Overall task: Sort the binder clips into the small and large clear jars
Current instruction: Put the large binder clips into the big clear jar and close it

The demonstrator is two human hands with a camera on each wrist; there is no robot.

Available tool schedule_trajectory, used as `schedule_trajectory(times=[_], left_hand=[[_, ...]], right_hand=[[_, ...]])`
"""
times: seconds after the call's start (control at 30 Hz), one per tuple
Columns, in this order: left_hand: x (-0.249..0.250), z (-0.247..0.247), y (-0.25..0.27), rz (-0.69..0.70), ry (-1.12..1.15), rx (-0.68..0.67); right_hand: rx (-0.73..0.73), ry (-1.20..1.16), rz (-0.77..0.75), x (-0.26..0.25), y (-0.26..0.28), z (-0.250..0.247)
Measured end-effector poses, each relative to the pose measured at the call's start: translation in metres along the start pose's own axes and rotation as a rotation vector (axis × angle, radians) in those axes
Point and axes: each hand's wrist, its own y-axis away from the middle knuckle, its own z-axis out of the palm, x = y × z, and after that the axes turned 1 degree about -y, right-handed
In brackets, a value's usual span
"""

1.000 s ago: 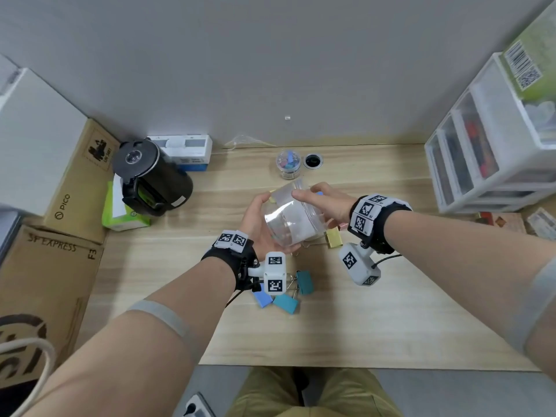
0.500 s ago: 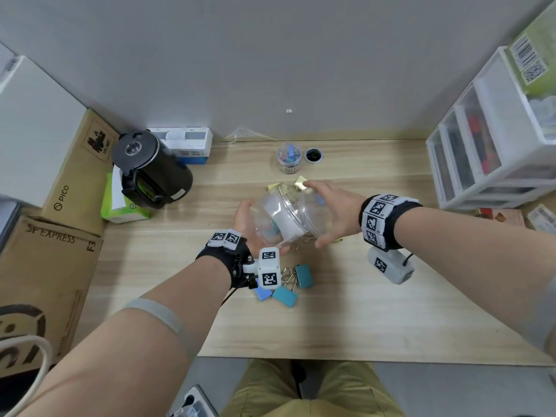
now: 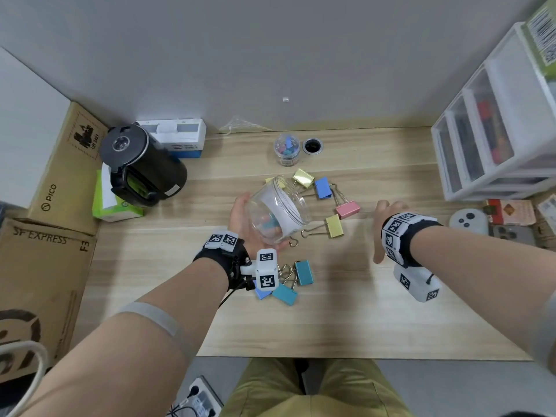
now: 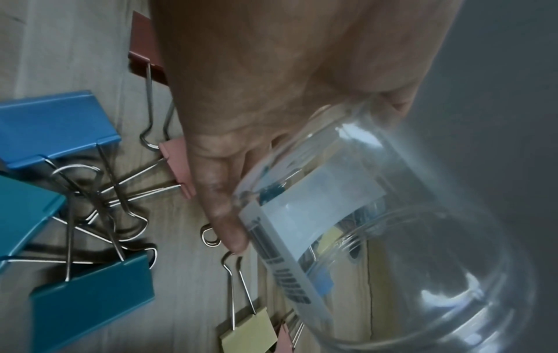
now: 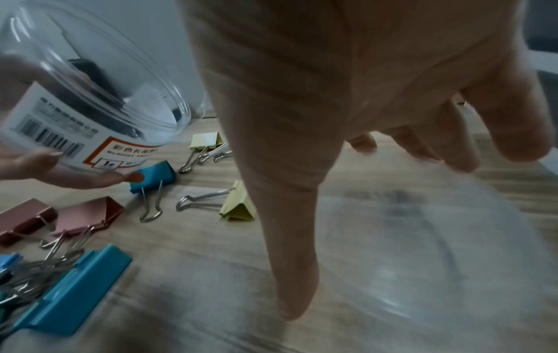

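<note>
My left hand (image 3: pixel 240 216) grips the large clear jar (image 3: pixel 278 210) from below and holds it tilted, its open mouth up and to the right. Its white label (image 4: pixel 308 215) faces the left wrist camera. My right hand (image 3: pixel 388 215) hovers to the right of the jar. A blurred clear lid (image 5: pixel 422 250) sits between its thumb (image 5: pixel 290 238) and spread fingers. Large binder clips lie loose on the desk: gold (image 3: pixel 303 177), blue (image 3: pixel 322 188), pink (image 3: pixel 347 209), yellow (image 3: pixel 334 225) and teal (image 3: pixel 304 272). The small jar (image 3: pixel 286 149) of small coloured clips stands at the back.
A black kettle (image 3: pixel 141 167), a green tissue box (image 3: pixel 111 206) and cardboard boxes (image 3: pixel 45 260) fill the left side. White plastic drawers (image 3: pixel 496 130) and a grey controller (image 3: pixel 467 221) stand at the right. A cable hole (image 3: pixel 312 145) is beside the small jar.
My right hand has come off the top of the large jar and swung right. The jar's mouth now stands open, and several clips behind it have come into view.
</note>
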Motion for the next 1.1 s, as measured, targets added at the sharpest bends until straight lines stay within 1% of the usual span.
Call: schedule_trajectory(times=[0.07,0.1,0.23,0.33,0.37,0.43,0.5,0.53,0.6,0.7,0.77,0.97,1.1], left_hand=[[0.001,0.002,0.000,0.003,-0.009,-0.002],[0.002,0.003,0.000,0.001,-0.011,-0.007],[0.008,0.006,-0.006,0.024,-0.031,-0.016],[0.014,0.004,-0.011,0.049,-0.022,-0.013],[0.016,0.002,-0.013,0.051,-0.024,-0.007],[0.019,0.000,-0.014,0.052,-0.033,-0.005],[0.021,0.000,-0.014,0.045,-0.034,-0.001],[0.022,-0.001,-0.014,0.045,-0.029,0.001],[0.024,-0.002,-0.014,0.046,-0.028,0.001],[0.026,-0.004,-0.013,0.055,-0.028,-0.008],[0.026,-0.006,-0.014,0.058,-0.030,-0.013],[0.025,-0.014,-0.018,0.062,-0.035,0.005],[0.025,-0.016,-0.019,0.064,-0.034,0.014]], right_hand=[[0.015,-0.008,-0.019,-0.003,-0.008,0.009],[0.021,-0.009,-0.028,-0.005,-0.002,0.007],[0.017,-0.008,0.005,-0.016,-0.002,0.006],[0.027,0.074,0.042,-0.025,0.001,0.000],[0.039,0.105,0.029,-0.028,0.002,-0.005],[0.100,0.101,-0.046,-0.033,0.005,-0.016],[0.182,0.038,-0.166,-0.036,0.004,-0.021],[0.193,0.003,-0.225,-0.038,0.003,-0.023],[0.150,0.010,-0.306,-0.043,0.002,-0.022],[0.121,0.054,-0.368,-0.049,0.002,-0.017],[0.123,0.054,-0.383,-0.052,0.002,-0.012],[0.158,0.119,-0.324,-0.060,0.004,-0.009],[0.168,0.134,-0.322,-0.059,0.004,-0.011]])
